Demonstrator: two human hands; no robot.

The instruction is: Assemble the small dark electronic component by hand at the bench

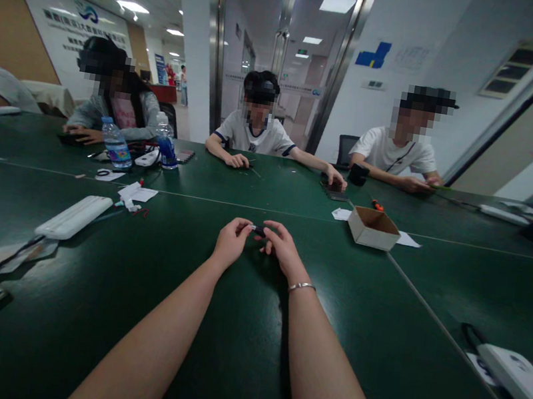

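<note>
At the centre of the frame, we pinch a small, black, elongated object with a silvery tip (259, 231), left hand (231, 242) at the tip, right hand (283, 248) at the body, judging it light, stiff and best gripped mid-body, though our grip hides its ends and exact form.

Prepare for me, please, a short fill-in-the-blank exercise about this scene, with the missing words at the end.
1. The left hand and the right hand hold a small dark ____ between them.
2. The silver bracelet is on the ____ wrist.
3. The tabletop is dark ____.
4. The plastic bottles with blue labels number ____.

Missing words: object; right; green; two.
</note>
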